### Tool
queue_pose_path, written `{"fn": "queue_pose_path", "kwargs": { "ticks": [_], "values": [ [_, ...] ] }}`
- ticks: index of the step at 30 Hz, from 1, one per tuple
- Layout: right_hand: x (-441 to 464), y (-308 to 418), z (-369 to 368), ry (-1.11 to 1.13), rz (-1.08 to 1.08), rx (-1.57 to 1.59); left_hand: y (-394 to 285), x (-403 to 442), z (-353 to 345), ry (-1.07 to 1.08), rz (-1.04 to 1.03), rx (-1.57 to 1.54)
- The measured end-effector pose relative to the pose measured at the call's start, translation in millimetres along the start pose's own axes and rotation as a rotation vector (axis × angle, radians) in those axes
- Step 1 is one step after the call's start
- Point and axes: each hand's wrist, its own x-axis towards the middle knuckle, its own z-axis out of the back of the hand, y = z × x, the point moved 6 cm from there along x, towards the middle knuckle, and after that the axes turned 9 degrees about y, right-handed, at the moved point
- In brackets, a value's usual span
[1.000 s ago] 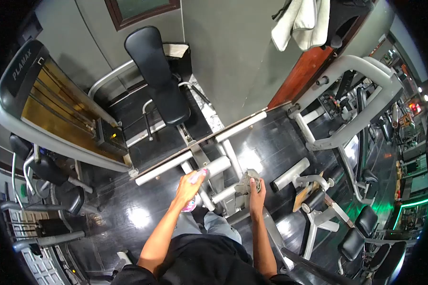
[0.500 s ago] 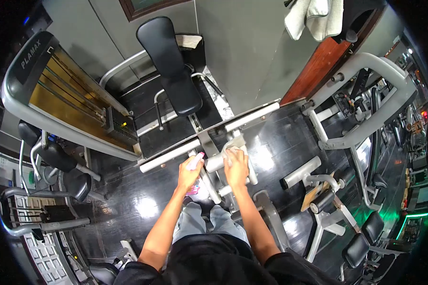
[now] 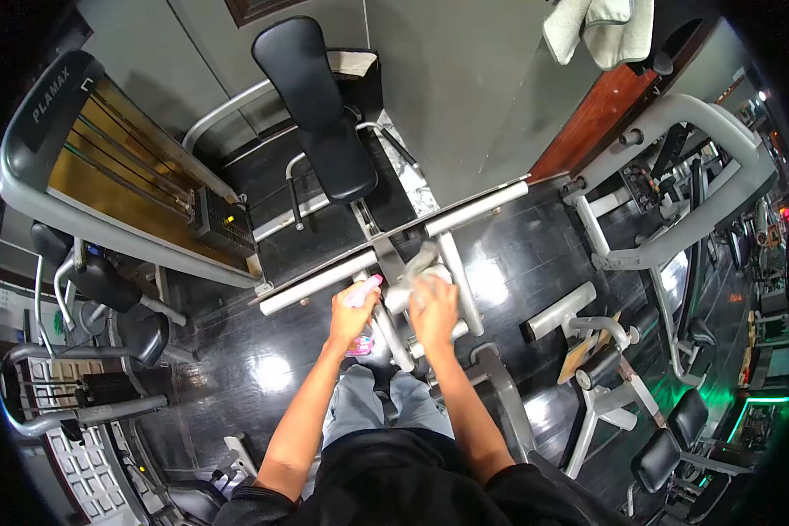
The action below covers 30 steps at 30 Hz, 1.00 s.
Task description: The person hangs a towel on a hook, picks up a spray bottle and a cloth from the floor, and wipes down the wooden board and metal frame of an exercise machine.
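Observation:
My left hand (image 3: pixel 349 317) is wrapped round a spray bottle (image 3: pixel 360 344) with a pink-and-white head; its pink lower part shows below the hand. My right hand (image 3: pixel 433 314), a little blurred, is closed on a whitish cloth (image 3: pixel 438 270). That cloth lies over the light metal frame (image 3: pixel 461 285) of an exercise machine, close to its central post. Both hands are at about the same height, in front of the machine's long white crossbar (image 3: pixel 482 207). My fingers hide part of the cloth and the bottle's neck.
Beyond the crossbar stands a black padded seat (image 3: pixel 320 105). A weight-stack tower (image 3: pixel 88 202) rises at left. Grey curved machine frames (image 3: pixel 675 237) stand at right. Towels (image 3: pixel 600 35) hang at the upper right. The dark floor (image 3: pixel 267 377) is shiny.
The right hand has moved slightly down with the cloth, whose shape has shifted. The left hand keeps its hold on the spray bottle. The whole view has shifted a little.

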Motion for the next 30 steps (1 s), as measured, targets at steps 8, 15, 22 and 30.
{"fn": "queue_pose_path", "kwargs": {
  "ticks": [8,15,22,30],
  "values": [
    [4,-6,3,0.092,0.101,0.012,0,0,5,0.037,0.018,-0.054],
    [54,48,-43,0.778,-0.008,-0.266,11,2,7,0.028,0.009,-0.05],
    [74,2,-7,0.595,0.016,-0.264,9,4,7,0.04,-0.009,-0.107],
    [-28,22,-21,0.171,0.23,0.149,9,1,6,0.019,-0.012,-0.207]
  ]
}}
